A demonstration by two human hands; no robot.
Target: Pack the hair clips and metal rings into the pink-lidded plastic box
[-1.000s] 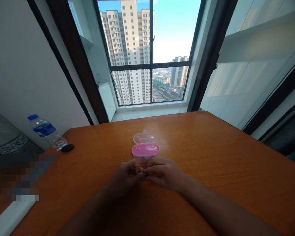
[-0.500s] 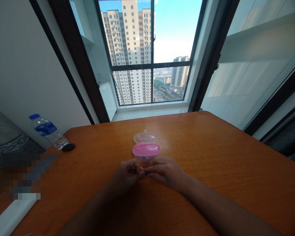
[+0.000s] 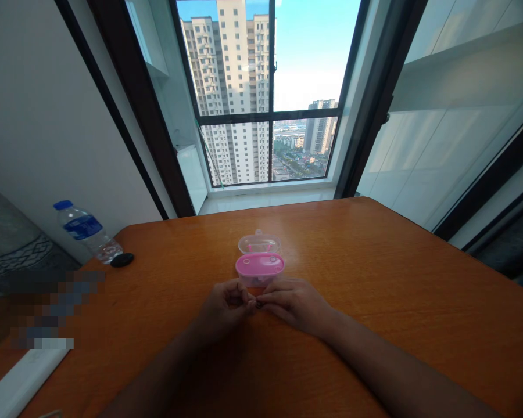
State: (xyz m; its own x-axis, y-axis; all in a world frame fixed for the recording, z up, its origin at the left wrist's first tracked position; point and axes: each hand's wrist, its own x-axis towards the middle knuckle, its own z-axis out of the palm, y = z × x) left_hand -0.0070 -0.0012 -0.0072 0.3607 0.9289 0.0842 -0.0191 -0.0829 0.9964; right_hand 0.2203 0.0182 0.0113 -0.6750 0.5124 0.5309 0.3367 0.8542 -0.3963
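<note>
Just beyond left hand (image 3: 224,307) and right hand (image 3: 294,305), one pink-lidded plastic case (image 3: 260,266)

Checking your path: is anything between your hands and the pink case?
Nothing visible: the left hand and right hand sit directly in front of the pink case, with no object between.

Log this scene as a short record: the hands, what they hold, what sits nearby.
Left hand: fingertips meet the right hand's at the item
Right hand: pinches the same item from the other side
Held item: small dark item, too small to identify
Nearest thing: plastic case with a pink top, just beyond the hands, with a transparent half behind it
Surface: orange wooden table
Far left: tilted water bottle with a blue cap and label, beside a black oval object
Beyond: window showing high-rise towers
</note>
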